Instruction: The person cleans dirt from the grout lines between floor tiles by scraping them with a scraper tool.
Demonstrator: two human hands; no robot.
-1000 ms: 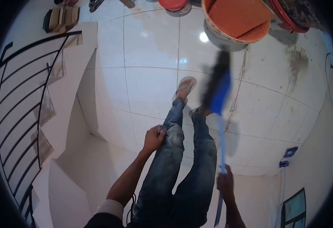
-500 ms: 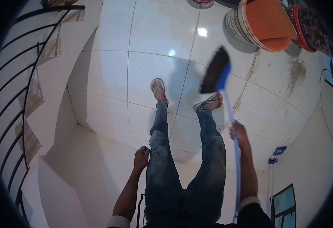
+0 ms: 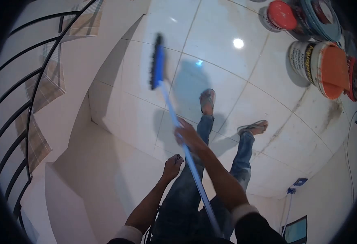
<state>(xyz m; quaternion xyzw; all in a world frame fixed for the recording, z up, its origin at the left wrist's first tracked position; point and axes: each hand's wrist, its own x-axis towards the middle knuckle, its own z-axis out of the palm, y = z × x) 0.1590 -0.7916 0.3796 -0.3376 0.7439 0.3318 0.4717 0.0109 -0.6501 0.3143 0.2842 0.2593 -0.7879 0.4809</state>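
Observation:
My right hand [image 3: 190,137] is wrapped round the pale blue handle of a broom [image 3: 158,68]. The broom's blue head with dark bristles is up off to the left, over the white floor tiles, slightly blurred. Its handle runs down past my legs to the bottom of the view. My left hand [image 3: 173,168] is a closed fist beside my left thigh, apart from the broom. Something small and dark shows at its fingers, too small to name.
At the upper right stand an open paint bucket [image 3: 301,61] with orange inside, a red-lidded tin [image 3: 282,15] and other containers. A black stair railing [image 3: 31,95] runs along the left. A blue-headed tool [image 3: 291,190] leans by the right wall. Brown stains mark the tiles [image 3: 331,114].
The broom has swung from right to left across my body with my right hand. My view has shifted left, so the buckets sit farther right. My left hand stays closed.

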